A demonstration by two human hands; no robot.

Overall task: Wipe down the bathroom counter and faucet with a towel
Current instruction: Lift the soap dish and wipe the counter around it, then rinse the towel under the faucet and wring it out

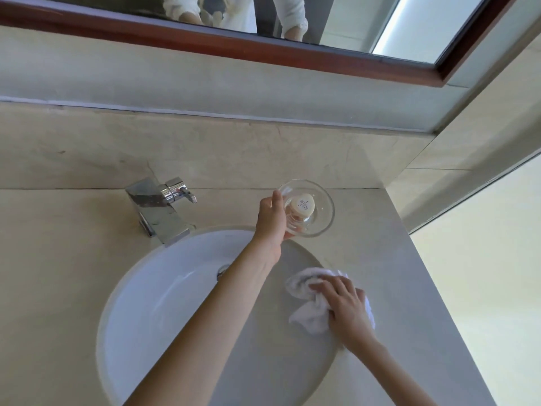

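Towel (310,306), crumpled white terry, lies under the flat right hand (345,306); left hand (270,221) grips a round glass dish (316,212).

A clear glass dish (317,210) sits tilted over the right rear of the sink area, with a small round cream soap (303,205) inside it. A white oval basin (164,291) lies below. A wood-framed mirror (292,58) hangs above the beige backsplash (205,148)
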